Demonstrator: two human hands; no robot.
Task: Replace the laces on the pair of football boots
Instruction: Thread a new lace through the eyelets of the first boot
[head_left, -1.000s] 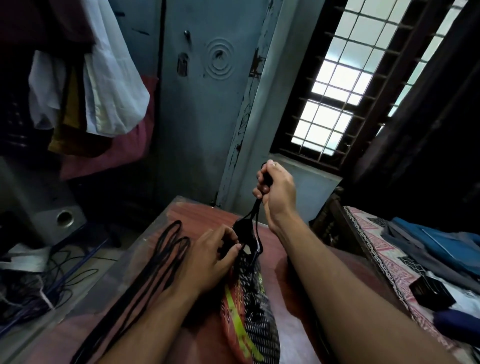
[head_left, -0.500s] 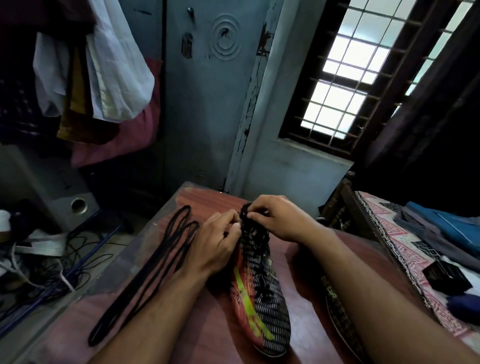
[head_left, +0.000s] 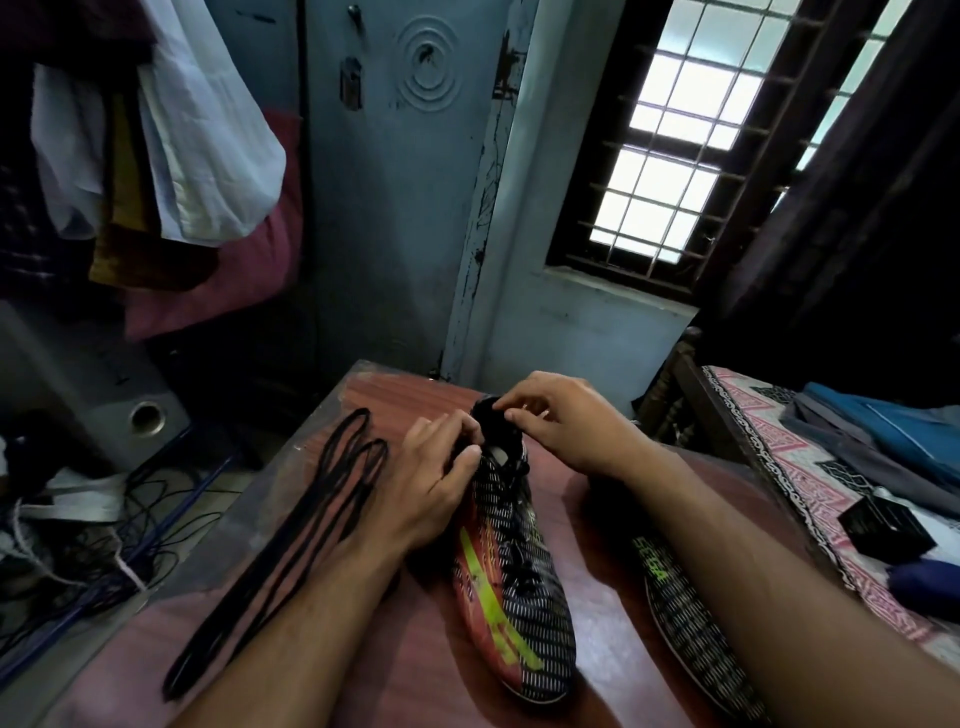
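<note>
A black, red and lime football boot (head_left: 511, 582) lies on the reddish wooden table (head_left: 426, 670), toe towards me. My left hand (head_left: 431, 488) grips its left side near the ankle collar, thumb by the tongue. My right hand (head_left: 563, 421) pinches the black collar at the boot's far end with thumb and fingertips. The boot's black lace runs down its front. A second boot (head_left: 691, 623) lies to the right, partly hidden under my right forearm. Loose black laces (head_left: 291, 545) lie stretched out on the table's left side.
Clothes (head_left: 171, 156) hang at the upper left beside a grey door (head_left: 400, 182). A speaker (head_left: 140, 415) and tangled cables (head_left: 78, 545) sit on the floor at the left. A bed with a patterned sheet (head_left: 810, 478) and folded clothes stands at the right, under a barred window (head_left: 691, 130).
A second ago my right hand held the lace pulled up high above the boot; it has come down to the collar. My left hand stays on the boot.
</note>
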